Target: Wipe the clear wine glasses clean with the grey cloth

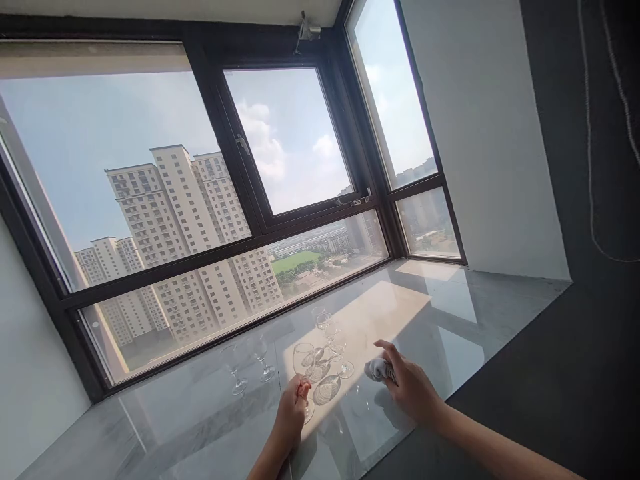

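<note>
My left hand (290,415) is closed round the stem of a clear wine glass (304,360) that stands upright on the grey marble window sill (450,313). My right hand (407,387) rests on the sill, fingers closed on a small grey cloth (379,368). Two more wine glasses (323,320) (340,350) stand just beyond, in the sunlit patch. Another two glasses (233,370) (261,357) stand to the left, closer to the window.
A large black-framed bay window (250,213) runs along the sill's far edge, with high-rise buildings outside. A white wall (490,133) closes the right end. A dark floor or surface (550,387) lies at lower right.
</note>
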`<state>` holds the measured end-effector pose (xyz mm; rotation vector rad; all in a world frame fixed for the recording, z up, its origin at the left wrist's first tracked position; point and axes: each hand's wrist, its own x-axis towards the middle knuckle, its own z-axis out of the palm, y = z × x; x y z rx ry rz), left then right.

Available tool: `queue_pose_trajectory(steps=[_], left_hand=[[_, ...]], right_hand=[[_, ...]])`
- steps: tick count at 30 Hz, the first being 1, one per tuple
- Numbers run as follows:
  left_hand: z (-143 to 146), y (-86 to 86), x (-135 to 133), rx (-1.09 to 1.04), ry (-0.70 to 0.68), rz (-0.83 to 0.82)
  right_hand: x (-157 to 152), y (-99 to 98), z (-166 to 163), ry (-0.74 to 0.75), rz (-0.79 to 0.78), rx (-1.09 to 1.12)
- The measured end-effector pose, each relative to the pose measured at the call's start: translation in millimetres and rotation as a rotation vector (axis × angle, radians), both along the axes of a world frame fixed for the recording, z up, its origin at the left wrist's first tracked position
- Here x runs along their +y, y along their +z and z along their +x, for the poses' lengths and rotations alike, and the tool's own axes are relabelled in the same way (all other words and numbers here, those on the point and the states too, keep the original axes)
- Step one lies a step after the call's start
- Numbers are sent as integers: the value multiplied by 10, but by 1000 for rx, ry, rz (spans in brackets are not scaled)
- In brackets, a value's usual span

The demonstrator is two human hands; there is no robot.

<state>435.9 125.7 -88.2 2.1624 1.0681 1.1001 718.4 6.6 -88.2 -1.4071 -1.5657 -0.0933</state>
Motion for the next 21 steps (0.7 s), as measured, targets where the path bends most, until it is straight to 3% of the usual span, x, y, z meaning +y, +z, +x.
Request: queue_pose_trajectory(steps=[3,10,16,21], left_hand=[[-12,0,69,-7,14,-79],[196,26,424,129,93,28],[464,93,839,90,83,36],[512,92,959,55,117,45]], right_hand=[[39,-100,70,-25,-49,32],[34,-148,66,-27,-113,24],[21,-140,70,-39,-94,-35],[33,-161,73,-44,-91,-45]])
